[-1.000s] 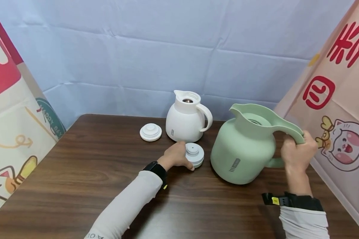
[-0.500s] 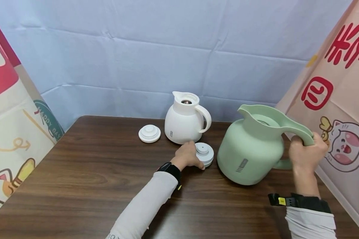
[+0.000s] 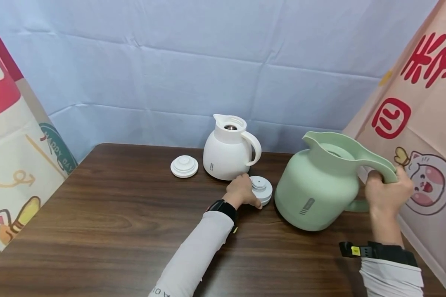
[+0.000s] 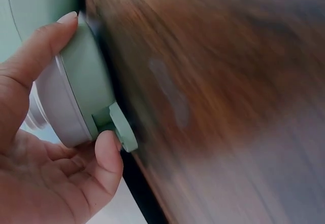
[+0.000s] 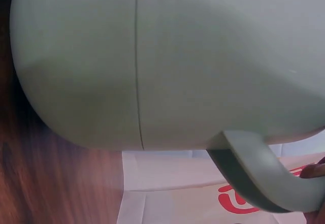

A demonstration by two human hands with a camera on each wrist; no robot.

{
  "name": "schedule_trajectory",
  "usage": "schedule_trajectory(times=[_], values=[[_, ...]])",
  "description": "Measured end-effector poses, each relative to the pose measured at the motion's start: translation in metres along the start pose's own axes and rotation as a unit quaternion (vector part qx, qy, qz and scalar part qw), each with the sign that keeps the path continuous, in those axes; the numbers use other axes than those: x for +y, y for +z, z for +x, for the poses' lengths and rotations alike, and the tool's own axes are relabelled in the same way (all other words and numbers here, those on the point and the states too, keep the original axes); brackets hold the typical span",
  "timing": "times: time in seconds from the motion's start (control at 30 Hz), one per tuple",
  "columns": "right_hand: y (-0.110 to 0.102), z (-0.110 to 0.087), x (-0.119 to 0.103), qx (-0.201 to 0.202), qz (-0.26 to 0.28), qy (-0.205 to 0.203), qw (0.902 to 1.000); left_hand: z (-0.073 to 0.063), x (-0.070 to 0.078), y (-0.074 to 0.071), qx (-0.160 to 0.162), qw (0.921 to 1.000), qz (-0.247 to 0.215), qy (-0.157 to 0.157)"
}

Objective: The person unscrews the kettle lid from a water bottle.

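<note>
My left hand (image 3: 242, 192) grips a round lid (image 3: 261, 190) by its edge, thumb on the near side. In the left wrist view the lid (image 4: 86, 76) shows a pale stopper side, a green rim and a small green tab beside a fingertip. At the right, my right hand (image 3: 388, 192) is wrapped around the handle of a large green thermos jug (image 3: 316, 189), whose top has no lid on it. The right wrist view is mostly filled by the jug's side (image 5: 152, 71); whether its base fully touches the table cannot be told.
A small white thermos jug (image 3: 224, 159), lidless, stands behind my left hand. To its left a white lid (image 3: 184, 166) lies on the dark wooden table (image 3: 107, 214). A pale blue cloth (image 3: 171, 74) hangs behind, with printed cloths (image 3: 423, 136) at both sides.
My left hand and the lid have slid to the right along the table. My right hand and the green jug have shifted right too. The white jug and white lid stay put.
</note>
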State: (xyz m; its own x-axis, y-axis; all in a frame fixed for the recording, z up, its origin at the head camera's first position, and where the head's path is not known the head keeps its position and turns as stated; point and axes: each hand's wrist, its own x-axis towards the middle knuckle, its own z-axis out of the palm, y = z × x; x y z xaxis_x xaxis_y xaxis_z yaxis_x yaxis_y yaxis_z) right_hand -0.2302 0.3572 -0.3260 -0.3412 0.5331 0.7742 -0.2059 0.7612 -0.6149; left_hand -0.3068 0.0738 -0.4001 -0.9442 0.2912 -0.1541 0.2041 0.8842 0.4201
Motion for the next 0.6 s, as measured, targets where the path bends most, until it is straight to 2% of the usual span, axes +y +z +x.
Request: schedule_trajectory(times=[0.17,0.3,0.6], values=[[-0.003,0.001,-0.001,-0.002,0.004,0.018,0.9998,0.004,0.005,0.005,0.0,0.9999,0.003,-0.016],[-0.005,0.002,-0.002,0.007,0.008,0.016,0.9998,0.005,0.011,0.006,-0.001,0.9998,0.005,-0.019],[-0.011,0.011,0.016,0.024,0.003,0.028,0.9993,0.01,0.025,0.007,0.004,0.9993,0.015,-0.033]])
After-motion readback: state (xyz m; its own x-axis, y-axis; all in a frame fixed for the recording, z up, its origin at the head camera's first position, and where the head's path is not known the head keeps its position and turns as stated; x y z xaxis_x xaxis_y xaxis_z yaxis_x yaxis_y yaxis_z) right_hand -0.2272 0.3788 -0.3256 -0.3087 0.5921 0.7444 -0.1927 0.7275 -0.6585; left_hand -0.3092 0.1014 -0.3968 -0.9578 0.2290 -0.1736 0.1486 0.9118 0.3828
